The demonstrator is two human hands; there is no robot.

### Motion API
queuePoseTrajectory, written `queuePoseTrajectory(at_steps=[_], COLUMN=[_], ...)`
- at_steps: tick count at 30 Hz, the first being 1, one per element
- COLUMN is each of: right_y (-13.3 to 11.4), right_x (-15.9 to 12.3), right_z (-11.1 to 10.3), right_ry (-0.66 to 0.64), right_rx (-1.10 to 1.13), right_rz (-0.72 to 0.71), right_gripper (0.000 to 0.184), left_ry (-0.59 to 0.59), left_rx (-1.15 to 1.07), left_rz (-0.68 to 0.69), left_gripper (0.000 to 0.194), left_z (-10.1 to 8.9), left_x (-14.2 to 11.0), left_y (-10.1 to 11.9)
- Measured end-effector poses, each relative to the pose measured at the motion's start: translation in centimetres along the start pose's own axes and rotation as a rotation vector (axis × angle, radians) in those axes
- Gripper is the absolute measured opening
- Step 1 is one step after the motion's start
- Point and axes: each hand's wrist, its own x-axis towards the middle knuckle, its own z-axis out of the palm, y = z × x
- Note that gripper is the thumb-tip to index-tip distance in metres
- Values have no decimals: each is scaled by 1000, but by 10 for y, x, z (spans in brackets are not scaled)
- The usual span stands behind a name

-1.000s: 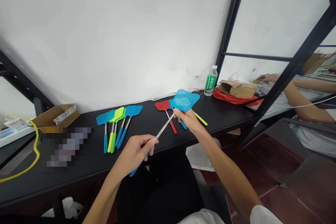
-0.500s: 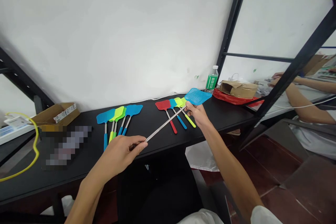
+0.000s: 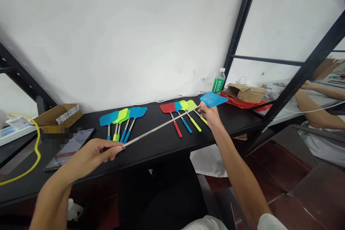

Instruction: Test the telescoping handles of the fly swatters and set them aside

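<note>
Widening their gap, the left hand (image 3: 94,153) grips the blue swatter (image 3: 212,99) low and the right hand (image 3: 212,115) pinches it near its head (over the desk (image 3: 161,145)), its shaft (image 3: 161,126) now further extended.

Fly swatters (image 3: 168,107) lie on the table (image 3: 159,149) between phone (image 3: 72,146) and bottle (image 3: 218,83).

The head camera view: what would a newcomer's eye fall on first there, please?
First, probably, the blue fly swatter, its long metal shaft spanning the middle between the left hand and the right hand. Next, on the black table, a blue-and-green group of swatters left of centre and a mixed row right of centre, with a red swatter at its left end.
</note>
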Motion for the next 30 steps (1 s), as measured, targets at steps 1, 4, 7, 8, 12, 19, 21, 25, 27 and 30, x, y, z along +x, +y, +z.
queuePoseTrajectory(at_steps=[1,4,7,8,12,19,21,25,27,30], right_y=[1,2,-1,-4,-11,-16,-16,-13,-9,-3], right_x=[3,11,14,13,9,4,3,1,0,-2], right_z=[-5,-21,-31,-32,-30,-20,-16,-8,-3,3], right_ry=[49,140,141,139,79,-5,-32,-61,-76,-104], right_rx=[-7,-32,1,20,80,260,329,404,410,396], right_rz=[16,45,47,50,77,161,196,227,232,225], right_gripper=[48,49,48,48,46,43,41,37,37,38], left_ry=[-87,-96,-24,-15,35,170,192,195,195,193], left_rx=[42,97,115,122,174,237,245,237,229,232], left_rz=[-48,-146,-212,-215,-170,-146,-154,-156,-151,-157], left_gripper=[37,47,54,54,51,51,51,50,50,50], left_z=[-8,-29,-36,-35,-30,-33,-32,-30,-29,-30], left_x=[-3,-10,-10,-9,-4,-2,-1,1,1,1], left_y=[-10,-43,-61,-61,-53,-51,-51,-49,-48,-47])
